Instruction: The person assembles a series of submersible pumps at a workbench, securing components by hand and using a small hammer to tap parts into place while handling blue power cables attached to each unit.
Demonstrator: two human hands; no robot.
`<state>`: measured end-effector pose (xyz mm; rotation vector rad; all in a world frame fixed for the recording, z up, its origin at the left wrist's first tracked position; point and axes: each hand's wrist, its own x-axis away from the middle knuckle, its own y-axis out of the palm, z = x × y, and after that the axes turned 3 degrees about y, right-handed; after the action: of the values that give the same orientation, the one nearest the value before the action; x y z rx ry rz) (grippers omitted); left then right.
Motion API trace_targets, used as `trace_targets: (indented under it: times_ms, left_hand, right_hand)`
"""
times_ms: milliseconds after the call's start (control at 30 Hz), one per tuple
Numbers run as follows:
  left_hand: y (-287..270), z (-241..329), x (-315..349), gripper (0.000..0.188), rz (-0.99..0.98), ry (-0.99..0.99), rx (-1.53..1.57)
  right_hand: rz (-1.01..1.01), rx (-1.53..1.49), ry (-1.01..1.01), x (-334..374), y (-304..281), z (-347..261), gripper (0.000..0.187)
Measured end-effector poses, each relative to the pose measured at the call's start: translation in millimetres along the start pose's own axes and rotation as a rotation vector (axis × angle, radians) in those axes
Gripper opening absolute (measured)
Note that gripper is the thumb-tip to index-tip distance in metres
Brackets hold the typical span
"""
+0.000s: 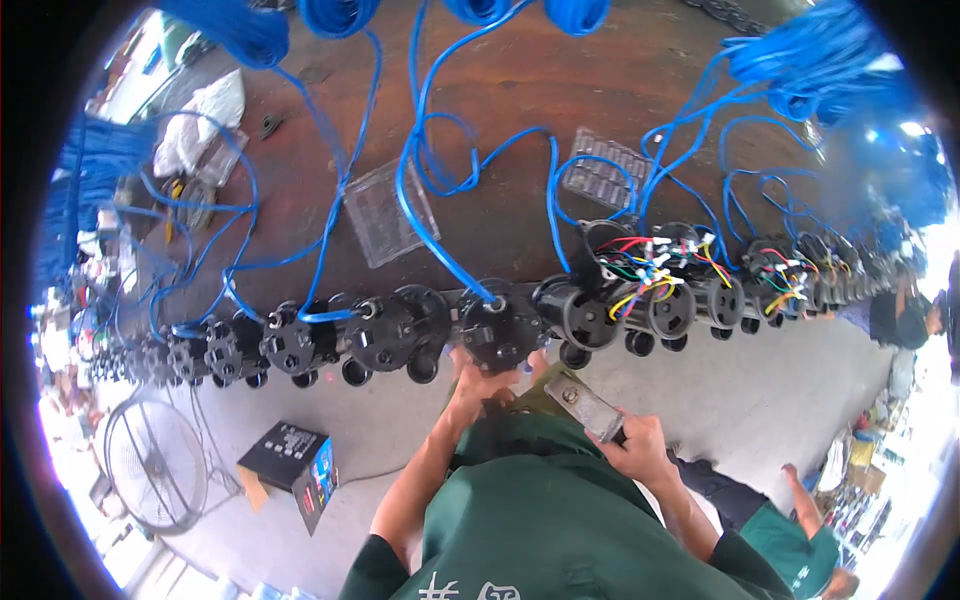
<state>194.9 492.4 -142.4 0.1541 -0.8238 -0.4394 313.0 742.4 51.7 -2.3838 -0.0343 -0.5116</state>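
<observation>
My left hand (pixel 483 384) is closed on the near lower edge of a black round housing (pixel 500 335); its fingertips are partly hidden under it. A blue cable (pixel 440 250) runs into a fitting on top of this housing. Over my lap, my right hand (pixel 642 450) grips a flat silver-grey metal tool (pixel 584 405) with a round mark on its face and a dark end at my fingers. The tool is apart from the housing. Just right of the housing, an open black housing (pixel 585 315) shows its hollow inside.
More black housings (pixel 390 330) line the table edge. Several open ones at right show coloured wires (pixel 655 275). Clear plastic trays (pixel 390 215) and blue cable coils (pixel 815 60) lie on the brown table (pixel 500 90). A fan (pixel 155 465), a box (pixel 290 460) and another person (pixel 790 545) are nearby.
</observation>
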Motion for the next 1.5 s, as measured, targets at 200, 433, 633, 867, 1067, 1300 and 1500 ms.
trace_targets:
  times_ms: [200,433,633,867,1067,1300,1500]
  left_hand:
    - [36.4,-16.0,-44.6,0.02,0.31,0.033,-0.063]
    - [32.8,-57.7,-70.1,0.02,0.452,0.223,-0.07]
    - [40.0,6.4,-25.3,0.032,0.338,0.004,-0.143]
    - [140.0,117.1,82.3,0.032,0.344,0.109,-0.623]
    - [220.4,219.9,51.9,0.043,0.525,0.53,-0.741]
    - [183.0,259.4,-19.5,0.035,0.237,-0.016,-0.587]
    - [175.6,242.0,14.2,0.054,0.154,0.432,-0.336]
  right_hand:
    - [0.283,0.137,0.087,16.1,-33.3,-7.8,0.031]
    - [0.592,0.524,0.27,43.1,-135.1,64.3,0.024]
    - [0.536,0.829,-0.005,-8.3,-251.8,137.7,0.037]
    - [0.219,0.886,-0.375,-68.5,-302.1,147.8,0.037]
    - [0.303,0.96,-0.578,-79.4,-316.6,138.5,0.052]
    - [0.344,0.875,-0.37,-54.4,-302.1,106.7,0.064]
    - [0.434,0.085,-0.629,-68.5,-243.3,37.0,0.039]
